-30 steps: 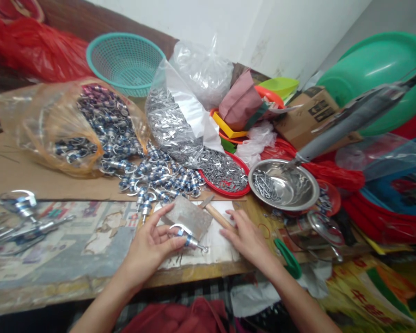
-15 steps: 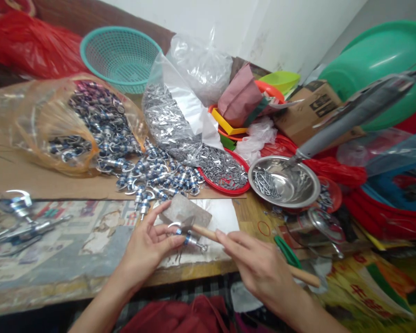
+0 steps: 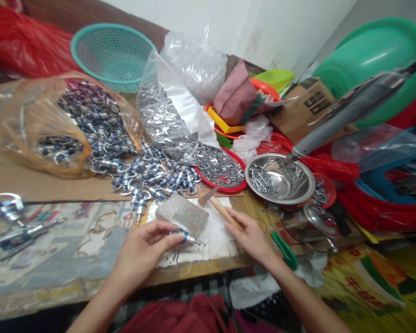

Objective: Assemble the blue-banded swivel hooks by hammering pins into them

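Head: right hand (image 3: 248,235) around tilted hammer (image 3: 221,210)

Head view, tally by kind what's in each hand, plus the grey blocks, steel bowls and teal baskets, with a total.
Blue-and-silver piece in left hand: 1
Wooden-handled tool in right hand: 1
Grey block: 1
Steel bowl: 1
Teal basket: 1
Total: 5

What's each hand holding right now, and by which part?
Left hand: blue-silver metal piece, pinched at the end away from its thin tip. Right hand: hammer, by its wooden handle.
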Motion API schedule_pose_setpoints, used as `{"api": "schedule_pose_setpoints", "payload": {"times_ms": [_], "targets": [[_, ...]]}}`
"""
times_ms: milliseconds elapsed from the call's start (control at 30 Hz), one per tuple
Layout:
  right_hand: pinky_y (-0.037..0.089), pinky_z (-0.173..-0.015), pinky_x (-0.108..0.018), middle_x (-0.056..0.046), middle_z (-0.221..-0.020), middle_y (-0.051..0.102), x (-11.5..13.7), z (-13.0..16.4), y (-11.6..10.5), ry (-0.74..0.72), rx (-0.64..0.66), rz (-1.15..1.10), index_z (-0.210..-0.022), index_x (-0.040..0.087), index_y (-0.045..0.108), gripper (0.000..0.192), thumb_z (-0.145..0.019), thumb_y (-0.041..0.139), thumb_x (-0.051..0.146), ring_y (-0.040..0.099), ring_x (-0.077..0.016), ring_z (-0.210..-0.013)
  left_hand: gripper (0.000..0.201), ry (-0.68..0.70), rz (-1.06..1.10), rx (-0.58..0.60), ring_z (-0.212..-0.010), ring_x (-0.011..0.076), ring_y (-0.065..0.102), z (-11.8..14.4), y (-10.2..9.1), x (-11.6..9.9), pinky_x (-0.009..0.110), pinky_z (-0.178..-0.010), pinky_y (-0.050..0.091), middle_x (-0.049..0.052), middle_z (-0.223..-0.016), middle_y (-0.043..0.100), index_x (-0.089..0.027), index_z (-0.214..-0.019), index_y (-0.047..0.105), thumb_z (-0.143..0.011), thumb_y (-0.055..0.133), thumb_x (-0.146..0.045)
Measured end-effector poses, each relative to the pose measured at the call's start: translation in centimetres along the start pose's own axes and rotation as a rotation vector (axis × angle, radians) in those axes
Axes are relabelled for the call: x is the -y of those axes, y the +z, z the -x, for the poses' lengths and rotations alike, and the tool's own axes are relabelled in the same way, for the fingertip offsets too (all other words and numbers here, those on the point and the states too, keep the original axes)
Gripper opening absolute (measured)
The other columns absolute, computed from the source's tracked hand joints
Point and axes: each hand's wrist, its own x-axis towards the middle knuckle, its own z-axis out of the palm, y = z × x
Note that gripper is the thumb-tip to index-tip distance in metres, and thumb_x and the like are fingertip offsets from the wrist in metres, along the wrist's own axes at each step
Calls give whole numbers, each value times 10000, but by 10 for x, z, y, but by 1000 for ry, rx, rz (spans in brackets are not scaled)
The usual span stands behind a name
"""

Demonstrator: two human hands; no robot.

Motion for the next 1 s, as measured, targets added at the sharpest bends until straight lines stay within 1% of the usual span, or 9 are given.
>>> {"api": "schedule_pose_setpoints", "payload": {"times_ms": [100, 267, 400, 500, 633, 733, 833, 900, 1000], "targets": [[493, -782, -324, -62, -958, 675, -2, -28, -2, -67, 137, 159, -1067, 200, 633, 276, -841, 496, 277, 626, -192, -870, 69, 183, -203, -60, -696, 227, 652, 0, -3, 0, 332, -687, 517, 52, -683, 711, -206, -595, 715, -559, 736, -261], [416, -880, -304, -124, -1029, 637, 2, -104, -11, -30, -4, 511, -1020, 142, 648, 290, -853, 415, 108, 564, -206, -1010, 22, 427, -320, -77, -807, 224, 611, 0, -5, 3, 285, -655, 503, 60, -805, 635, -234, -574, 714, -586, 720, -251], [427, -837, -344, -146, -858, 674, -8, -149, -9, 35, 61, 541, -800, 126, 698, 224, -706, 532, 8, 603, -260, -930, 41, 508, -402, -39, -766, 190, 593, 0, -4, 0, 257, -651, 470, 43, -772, 617, -235, -607, 709, -644, 690, -237], [427, -843, -332, -131, -894, 672, -13, -158, -10, 24, 54, 500, -824, 141, 695, 239, -659, 578, 14, 602, -261, -940, 59, 486, -405, -5, -706, 179, 599, -1, -2, -4, 262, -660, 454, 30, -702, 639, -231, -626, 716, -667, 673, -230], [453, -836, -309, -133, -979, 654, 2, -143, -16, -9, -34, 368, -932, 120, 680, 253, -734, 533, 64, 606, -224, -938, 64, 449, -371, 6, -665, 180, 614, -1, -2, -7, 264, -632, 458, 27, -672, 671, -241, -659, 736, -669, 673, -238], [508, -735, -256, -76, -909, 686, 33, -107, -9, -59, -52, 200, -984, 138, 663, 235, -822, 495, 164, 644, -149, -810, 63, 424, -349, -11, -660, 179, 621, 0, -2, -6, 259, -626, 468, 17, -673, 684, -258, -686, 741, -649, 694, -242], [528, -668, -245, -28, -791, 705, 66, -62, 6, -249, 43, -342, -804, 181, 708, 108, -754, 613, 195, 652, -134, -729, 200, 345, -244, -73, -626, 161, 612, 1, -1, -1, 248, -618, 484, -8, -652, 666, -254, -785, 729, -587, 743, -234], [528, -647, -245, -27, -751, 704, 80, -41, 14, -310, 82, -562, -770, 195, 717, 115, -736, 620, 144, 647, -130, -699, 316, 314, -133, -77, -609, 147, 606, 2, 0, 2, 246, -625, 497, -27, -636, 638, -248, -889, 702, -577, 750, -226], [525, -623, -233, -26, -726, 701, 87, -28, 17, -335, 85, -609, -771, 207, 723, 196, -729, 584, 75, 639, -121, -668, 384, 322, -62, -54, -611, 141, 607, 4, 2, 3, 259, -653, 507, -38, -629, 614, -246, -986, 667, -608, 730, -222]]}}
